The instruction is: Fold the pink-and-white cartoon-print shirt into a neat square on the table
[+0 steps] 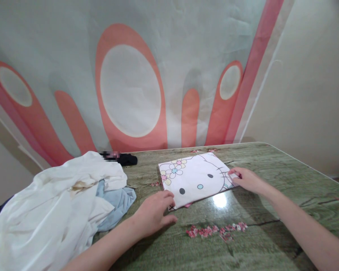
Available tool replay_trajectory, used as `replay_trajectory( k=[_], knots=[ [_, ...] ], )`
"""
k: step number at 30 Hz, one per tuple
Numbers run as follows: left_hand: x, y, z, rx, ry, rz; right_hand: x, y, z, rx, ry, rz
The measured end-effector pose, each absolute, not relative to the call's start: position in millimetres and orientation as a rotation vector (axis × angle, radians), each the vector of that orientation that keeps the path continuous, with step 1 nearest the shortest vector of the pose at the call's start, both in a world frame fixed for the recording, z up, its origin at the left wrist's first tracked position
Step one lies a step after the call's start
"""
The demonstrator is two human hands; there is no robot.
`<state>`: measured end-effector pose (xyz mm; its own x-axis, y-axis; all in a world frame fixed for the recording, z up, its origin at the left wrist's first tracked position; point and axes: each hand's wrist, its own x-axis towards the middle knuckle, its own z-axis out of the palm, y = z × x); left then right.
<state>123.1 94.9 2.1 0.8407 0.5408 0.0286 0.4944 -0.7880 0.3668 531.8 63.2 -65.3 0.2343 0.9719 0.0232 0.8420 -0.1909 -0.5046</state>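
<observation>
A white cloth [194,182] printed with a cartoon cat face and flowers lies folded into a flat rectangle on the table. Whether it is a garment or a cover does not show. My left hand [155,210] touches its near left corner with the fingertips, the thumb held apart below on the tabletop side. At the right corner, my right hand [246,180] pinches the cloth's edge between thumb and fingers. A bit of pink peeks out from under the near edge.
Left of the cloth is a loose heap of white clothes [64,192], with a light blue piece [120,205] beneath it. A black cloth item [128,159] lies at the back edge. The wood-patterned table [274,165] meets a wall hung with a printed backdrop [172,124].
</observation>
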Motion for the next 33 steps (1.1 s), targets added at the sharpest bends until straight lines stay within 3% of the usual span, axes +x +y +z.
replay_trajectory(
  k=[6,16,25,33],
  knots=[
    [124,116,2,2.632,0.801,0.405,520,59,-52,-2.099,-1.727,0.012],
    [119,140,-15,2.627,0.803,0.452,411,41,-30,-1.449,-2.254,0.297],
    [139,228,-31,2.799,0.864,0.354,409,48,-45,-1.471,-2.344,0.256],
    [132,201,-26,2.787,0.969,0.393,429,46,-51,-1.447,-2.298,0.287]
  ],
)
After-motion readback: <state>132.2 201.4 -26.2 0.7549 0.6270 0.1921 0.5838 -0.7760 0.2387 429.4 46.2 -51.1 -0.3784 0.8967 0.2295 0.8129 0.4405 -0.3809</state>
